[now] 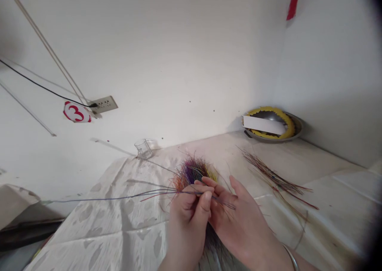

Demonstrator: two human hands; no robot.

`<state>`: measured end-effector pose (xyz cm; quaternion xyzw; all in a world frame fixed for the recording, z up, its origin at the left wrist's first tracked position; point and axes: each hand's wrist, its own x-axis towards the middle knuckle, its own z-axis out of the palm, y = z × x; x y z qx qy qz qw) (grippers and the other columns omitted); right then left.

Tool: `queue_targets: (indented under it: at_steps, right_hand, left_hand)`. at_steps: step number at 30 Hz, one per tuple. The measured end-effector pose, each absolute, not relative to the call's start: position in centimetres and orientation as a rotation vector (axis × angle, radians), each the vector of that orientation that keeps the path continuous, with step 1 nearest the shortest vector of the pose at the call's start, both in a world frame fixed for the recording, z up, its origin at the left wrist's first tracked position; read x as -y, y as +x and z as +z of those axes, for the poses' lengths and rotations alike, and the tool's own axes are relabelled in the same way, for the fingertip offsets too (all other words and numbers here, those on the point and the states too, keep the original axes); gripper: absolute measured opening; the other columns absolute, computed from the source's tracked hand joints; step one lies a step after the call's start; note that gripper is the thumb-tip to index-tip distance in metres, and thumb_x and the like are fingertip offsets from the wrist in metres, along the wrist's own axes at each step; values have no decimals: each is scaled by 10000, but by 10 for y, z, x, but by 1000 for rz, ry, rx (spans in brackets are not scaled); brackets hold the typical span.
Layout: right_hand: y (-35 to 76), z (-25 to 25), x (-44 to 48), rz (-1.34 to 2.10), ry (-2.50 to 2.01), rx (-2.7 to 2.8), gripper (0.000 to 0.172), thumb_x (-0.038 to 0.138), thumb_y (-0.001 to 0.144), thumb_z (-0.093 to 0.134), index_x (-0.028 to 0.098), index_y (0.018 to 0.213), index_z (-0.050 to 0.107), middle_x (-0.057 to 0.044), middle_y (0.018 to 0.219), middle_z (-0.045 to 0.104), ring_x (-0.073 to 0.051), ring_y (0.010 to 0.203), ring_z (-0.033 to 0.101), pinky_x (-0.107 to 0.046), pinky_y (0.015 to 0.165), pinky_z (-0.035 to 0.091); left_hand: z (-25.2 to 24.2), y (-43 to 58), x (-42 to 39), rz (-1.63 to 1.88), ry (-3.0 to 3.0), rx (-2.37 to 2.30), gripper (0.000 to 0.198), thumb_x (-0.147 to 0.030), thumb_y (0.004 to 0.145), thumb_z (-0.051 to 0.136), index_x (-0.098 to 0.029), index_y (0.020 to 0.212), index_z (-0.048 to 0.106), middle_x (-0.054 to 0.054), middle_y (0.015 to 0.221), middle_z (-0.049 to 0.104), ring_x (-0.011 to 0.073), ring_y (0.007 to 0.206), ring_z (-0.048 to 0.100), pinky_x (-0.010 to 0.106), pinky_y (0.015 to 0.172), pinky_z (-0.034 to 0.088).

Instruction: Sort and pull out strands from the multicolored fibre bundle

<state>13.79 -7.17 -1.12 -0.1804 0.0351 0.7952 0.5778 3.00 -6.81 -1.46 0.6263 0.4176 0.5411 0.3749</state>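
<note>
Between thumb and fingers, my left hand point(189, 213) pinches a few long thin strands point(125, 197), bluish with a reddish one, that trail far to the left. Their short ends poke out to the right over the palm of my right hand point(240, 213), which lies half open, palm up, its thumb and fingers apart. My right fingertips meet the left ones near the strands; whether they grip any is unclear. Under both hands lies a thick bundle of multicoloured strands point(191, 169), orange, purple, dark and yellow at its far end. My hands cover its middle.
Right of my hands, a loose bunch of brown and red strands point(273, 175) lies on the patterned tablecloth point(125, 235). A metal bowl point(295, 133) holding a yellow ring point(289, 121) and a white strip point(264, 125) stands behind. A clear glass point(143, 149) stands by the wall, below a socket point(104, 104).
</note>
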Motion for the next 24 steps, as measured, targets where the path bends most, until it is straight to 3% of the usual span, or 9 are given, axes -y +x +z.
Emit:
queue_targets:
  at_steps: [8,14,24]
  right_hand:
    - [137,-14,72,1879,-385,-99,432,457,947,379,119,883,641,-72,734,683,-134,542,599,-250,569,494]
    - [137,-14,70,1795,-396,-108,377,422,945,381,141,910,630,-96,868,686,-186,776,660,-286,716,522]
    - [141,-10,71,1820,-394,-117,384,434,929,415,121,905,637,-101,886,689,-145,688,645,-221,596,507]
  left_hand:
    - [-17,31,64,1382,1532,-1026,223,-314,837,621,-169,684,693,34,644,633,128,517,518,239,495,416]
    - [-11,27,62,1485,1547,-1104,157,-284,815,643,-189,714,717,21,621,628,138,543,533,228,508,421]
    - [-14,30,65,1312,1696,-1095,201,-255,846,598,-191,683,696,22,632,608,148,550,529,248,517,404]
